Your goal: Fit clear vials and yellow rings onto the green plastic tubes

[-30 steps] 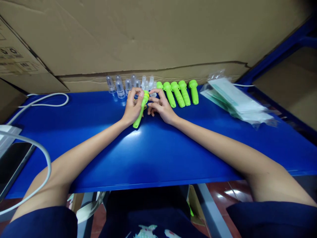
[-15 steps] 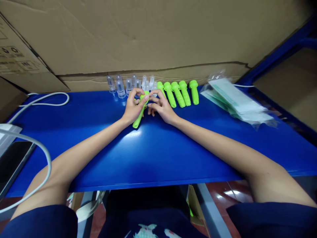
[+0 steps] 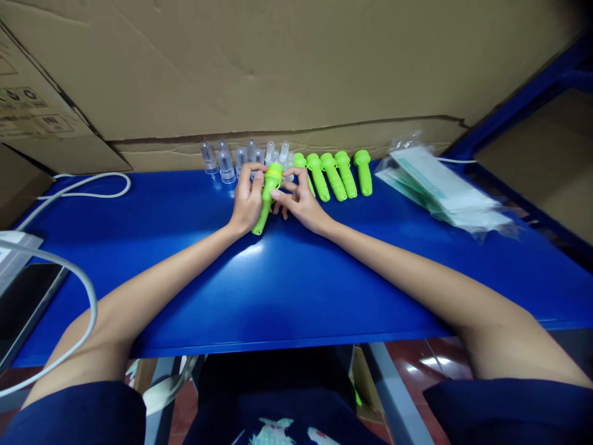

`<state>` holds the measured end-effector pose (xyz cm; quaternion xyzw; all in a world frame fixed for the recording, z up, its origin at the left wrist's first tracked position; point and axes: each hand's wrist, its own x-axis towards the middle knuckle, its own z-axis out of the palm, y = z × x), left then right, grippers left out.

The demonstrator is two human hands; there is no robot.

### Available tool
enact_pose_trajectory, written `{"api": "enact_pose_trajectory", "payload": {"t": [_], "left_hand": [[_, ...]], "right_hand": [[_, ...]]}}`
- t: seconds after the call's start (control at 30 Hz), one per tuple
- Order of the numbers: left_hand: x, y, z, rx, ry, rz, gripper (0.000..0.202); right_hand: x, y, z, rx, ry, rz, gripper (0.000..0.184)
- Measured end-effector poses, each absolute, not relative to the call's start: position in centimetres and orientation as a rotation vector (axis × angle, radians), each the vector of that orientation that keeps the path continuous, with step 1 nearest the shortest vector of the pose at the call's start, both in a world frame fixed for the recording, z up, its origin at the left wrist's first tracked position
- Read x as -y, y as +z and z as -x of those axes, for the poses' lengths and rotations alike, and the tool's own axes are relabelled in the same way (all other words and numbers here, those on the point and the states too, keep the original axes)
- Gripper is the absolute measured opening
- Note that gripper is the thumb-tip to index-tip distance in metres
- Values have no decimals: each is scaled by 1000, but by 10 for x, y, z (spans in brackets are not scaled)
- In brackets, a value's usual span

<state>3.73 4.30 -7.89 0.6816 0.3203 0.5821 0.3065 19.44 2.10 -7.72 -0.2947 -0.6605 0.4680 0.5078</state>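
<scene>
Brown cardboard walls off the far side, well beyond the green handle that serves here as the point of reference. Below it, the blue tabletop stretches to both sides of the handle. Bagged packets lie far to its right, and a flat dark device sits far to its left, nearer the person. A pale cable, also well left of the handle, loops in front of the left arm and could snag a wide sweep.

A row of five similar green pieces rests just right of the handle; the right hand partly covers the nearest.

The left hand is curled at the handle's left, fingers and thumb closed on its upper part. The right hand is half open at its right, thumb seemingly against the body; whether it truly grips, I cannot tell. The step in hand looks like two-handed work near the handle's wide top, which calls for a steady left hold and small right-finger movements. Clear plastic caps stand close behind and left of the handle, easily knocked by a forward push.
</scene>
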Motion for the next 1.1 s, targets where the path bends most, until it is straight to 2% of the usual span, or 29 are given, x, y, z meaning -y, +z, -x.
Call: {"api": "enact_pose_trajectory", "payload": {"t": [0.13, 0.37, 0.57, 0.97, 1.1], "left_hand": [[-46, -80, -37, -801, 1499, -1756, 36], [-48, -82, -41, -757, 1526, -1734, 51], [-46, -79, -41, -772, 1527, -1722, 45], [-44, -76, -41, -836, 1464, -1740, 38], [-43, -75, -40, -848, 1446, -1763, 34]], "right_hand": [[-21, -76, -194, 1546, 1129, 750, 59], [-21, -73, -194, 1524, 1146, 768, 57], [-20, -72, -196, 1547, 1113, 798, 55], [-15, -70, -200, 1619, 1076, 845, 66], [-12, -65, -198, 1640, 1075, 833, 62]]}}
